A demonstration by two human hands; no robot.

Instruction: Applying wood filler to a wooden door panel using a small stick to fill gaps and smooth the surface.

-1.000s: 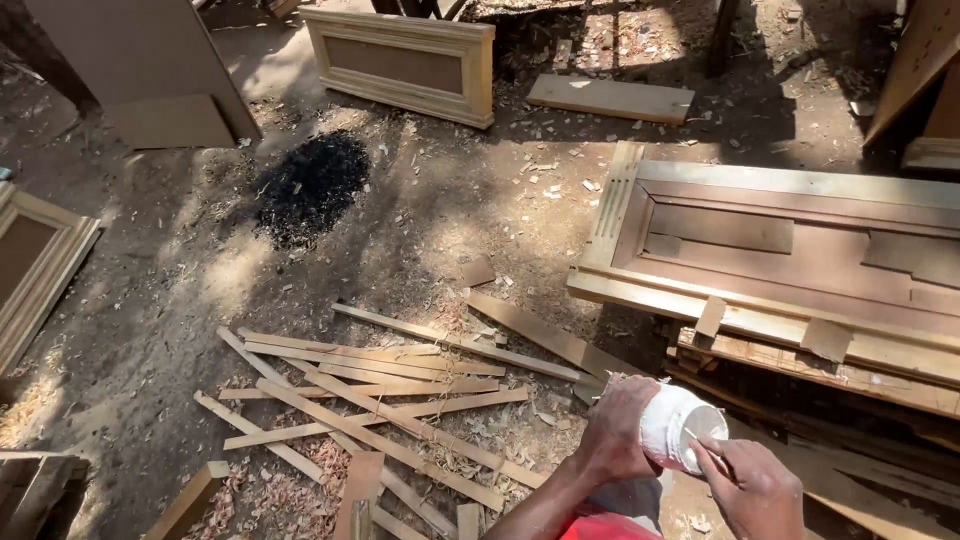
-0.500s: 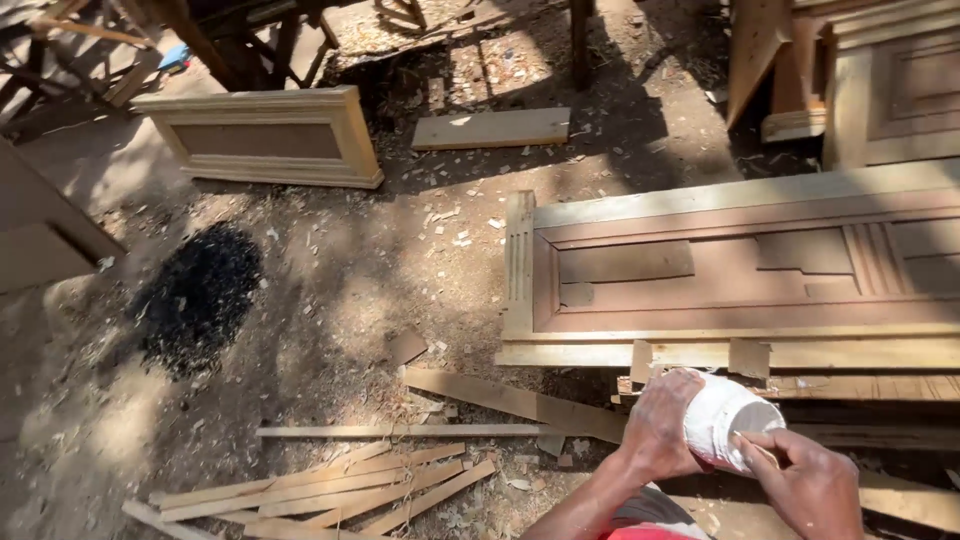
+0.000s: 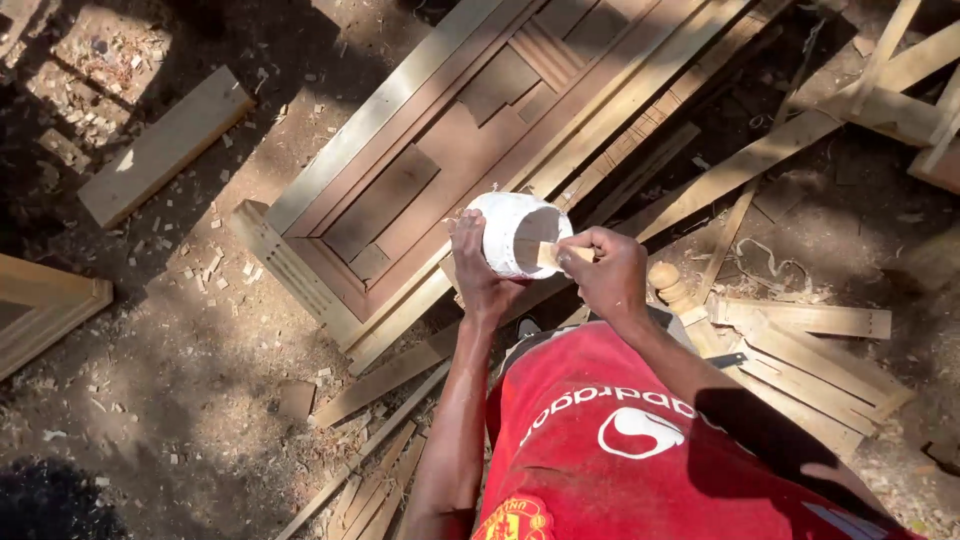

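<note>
White tub (image 3: 512,232) w/ open mouth, held mid-air over panelled door (image 3: 470,130): left hand (image 3: 478,268) wraps its side, looks light, thin-walled, prob. slick; right hand (image 3: 610,272) fingers pinch wood stick (image 3: 556,254) dipped inside.

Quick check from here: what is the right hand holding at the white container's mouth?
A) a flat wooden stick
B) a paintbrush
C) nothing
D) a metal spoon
A: the right hand pinches a flat wooden stick whose end sits in the open mouth of the white container, which the left hand grips from the side.
</note>
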